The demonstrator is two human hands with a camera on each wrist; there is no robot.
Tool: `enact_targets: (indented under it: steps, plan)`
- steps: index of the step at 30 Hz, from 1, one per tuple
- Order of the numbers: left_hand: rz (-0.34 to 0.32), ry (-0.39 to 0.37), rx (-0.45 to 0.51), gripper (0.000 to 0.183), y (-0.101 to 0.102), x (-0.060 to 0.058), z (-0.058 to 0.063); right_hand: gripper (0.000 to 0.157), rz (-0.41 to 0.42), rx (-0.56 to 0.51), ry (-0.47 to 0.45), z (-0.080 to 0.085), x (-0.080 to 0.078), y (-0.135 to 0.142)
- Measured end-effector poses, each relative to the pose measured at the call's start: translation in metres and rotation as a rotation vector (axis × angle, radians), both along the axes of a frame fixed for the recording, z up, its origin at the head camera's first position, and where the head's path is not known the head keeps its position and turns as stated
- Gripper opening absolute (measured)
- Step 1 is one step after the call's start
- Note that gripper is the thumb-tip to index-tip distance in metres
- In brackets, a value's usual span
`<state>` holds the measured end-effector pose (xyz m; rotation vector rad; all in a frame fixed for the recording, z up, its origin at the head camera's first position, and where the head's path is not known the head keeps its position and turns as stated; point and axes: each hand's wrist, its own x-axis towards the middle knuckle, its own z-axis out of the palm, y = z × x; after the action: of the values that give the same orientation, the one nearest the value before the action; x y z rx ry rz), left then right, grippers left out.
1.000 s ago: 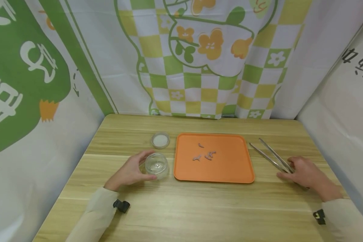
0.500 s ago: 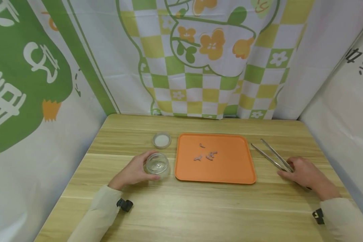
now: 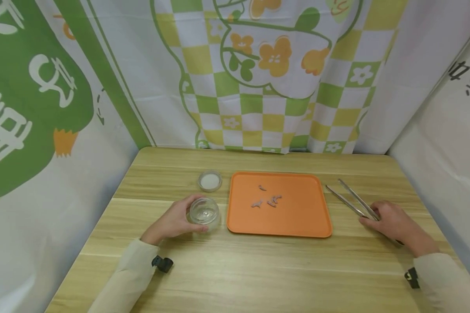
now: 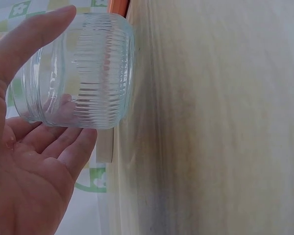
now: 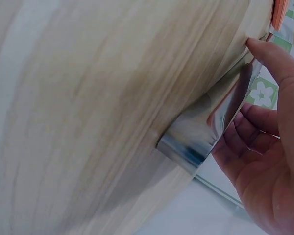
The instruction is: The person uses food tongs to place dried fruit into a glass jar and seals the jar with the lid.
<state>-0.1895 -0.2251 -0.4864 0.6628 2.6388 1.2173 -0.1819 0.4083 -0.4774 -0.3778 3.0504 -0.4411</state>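
Lying on the wooden table (image 3: 235,274), right of one orange tray (image 3: 301,213): one pair of metal tongs (image 3: 358,199), with long axis slanting, with two spread tips pointing away and leftward. Grasped near the bent end by the right hand (image 3: 393,222). Left of the tray, one upright glass jar (image 3: 204,213), grasped around its side by the left hand (image 3: 175,221). Just beyond, one round lid (image 3: 209,181). In the tray, several small pieces (image 3: 256,204), too clustered for exact count.
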Motion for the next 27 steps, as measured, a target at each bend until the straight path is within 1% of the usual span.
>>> enact_targets:
  steps: [6, 9, 13, 16, 19, 27]
  plan:
    - [-0.007, -0.012, -0.002, 0.091, -0.0003, -0.0010, 0.0029, 0.039, -0.005, 0.002, -0.005, -0.0026, -0.0031, 0.0013]
    - [0.001, -0.021, -0.007, 0.091, -0.0004, -0.0007, 0.0036, 0.038, -0.005, 0.008, -0.006, -0.0028, -0.0042, 0.0010]
    - [0.007, -0.026, -0.011, 0.091, -0.0001, -0.0003, 0.0034, 0.036, 0.010, 0.029, 0.005, -0.0017, -0.0046, 0.0004]
    - [-0.001, -0.027, -0.012, 0.091, 0.0002, -0.0007, 0.0025, 0.035, 0.015, 0.036, 0.012, -0.0008, -0.0039, 0.0004]
    - [0.001, -0.042, -0.006, 0.091, 0.0007, -0.0008, 0.0023, 0.034, 0.008, 0.037, 0.008, -0.0010, -0.0033, 0.0016]
    - [0.008, -0.035, -0.011, 0.089, 0.0009, 0.0000, 0.0027, 0.034, 0.001, 0.041, 0.010, -0.0013, -0.0034, 0.0066]
